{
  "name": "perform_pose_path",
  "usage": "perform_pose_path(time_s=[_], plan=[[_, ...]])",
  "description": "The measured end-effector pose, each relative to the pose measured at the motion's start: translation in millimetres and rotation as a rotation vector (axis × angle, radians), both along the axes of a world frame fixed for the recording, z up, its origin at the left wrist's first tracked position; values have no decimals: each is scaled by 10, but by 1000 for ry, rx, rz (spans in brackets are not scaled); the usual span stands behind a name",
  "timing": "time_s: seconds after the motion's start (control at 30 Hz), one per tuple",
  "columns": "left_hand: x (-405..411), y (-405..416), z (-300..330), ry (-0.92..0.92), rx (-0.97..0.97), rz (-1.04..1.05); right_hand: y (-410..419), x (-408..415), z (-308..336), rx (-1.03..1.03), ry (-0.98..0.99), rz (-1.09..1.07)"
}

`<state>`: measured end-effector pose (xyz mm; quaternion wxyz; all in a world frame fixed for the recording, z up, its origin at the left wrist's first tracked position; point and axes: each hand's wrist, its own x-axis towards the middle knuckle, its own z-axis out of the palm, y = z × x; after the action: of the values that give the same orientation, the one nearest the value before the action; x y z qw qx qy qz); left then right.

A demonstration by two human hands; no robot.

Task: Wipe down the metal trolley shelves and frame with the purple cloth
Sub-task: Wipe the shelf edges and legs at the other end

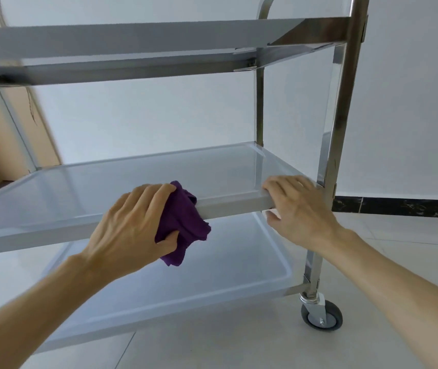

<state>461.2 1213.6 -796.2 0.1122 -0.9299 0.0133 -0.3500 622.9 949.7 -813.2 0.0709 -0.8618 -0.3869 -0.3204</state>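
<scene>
A three-shelf metal trolley fills the view, with its middle shelf [132, 179] straight in front of me. My left hand [130, 225] grips the crumpled purple cloth [183, 222] and presses it over the front rim of the middle shelf, thumb under the cloth. My right hand [300, 206] holds the same rim near its right corner, fingers curled over the top edge and thumb below. The top shelf [132, 43] is above, the bottom shelf [185, 283] lies below my hands.
The trolley's right front post [337, 123] runs down to a grey caster wheel [321, 314] on a pale tiled floor [239, 347]. A white wall with a dark skirting strip [399, 206] stands behind. A beige door or panel [12, 121] is at the left.
</scene>
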Motion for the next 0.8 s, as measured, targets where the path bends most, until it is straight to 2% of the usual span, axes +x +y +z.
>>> perform_pose_path(time_s=[0.17, 0.33, 0.5, 0.7, 0.8], plan=[[256, -384, -32, 28, 65, 12, 644, -172, 58, -143, -13, 31], [518, -596, -31, 37, 105, 39, 737, -165, 73, -102, -21, 70], [331, -208, -66, -3, 174, 2, 597, -82, 31, -28, -30, 117], [-272, 594, -65, 36, 216, 146, 486, -7, 10, 49, -26, 183], [-398, 754, -42, 76, 172, 182, 412, -3, 21, 34, 0, 184]])
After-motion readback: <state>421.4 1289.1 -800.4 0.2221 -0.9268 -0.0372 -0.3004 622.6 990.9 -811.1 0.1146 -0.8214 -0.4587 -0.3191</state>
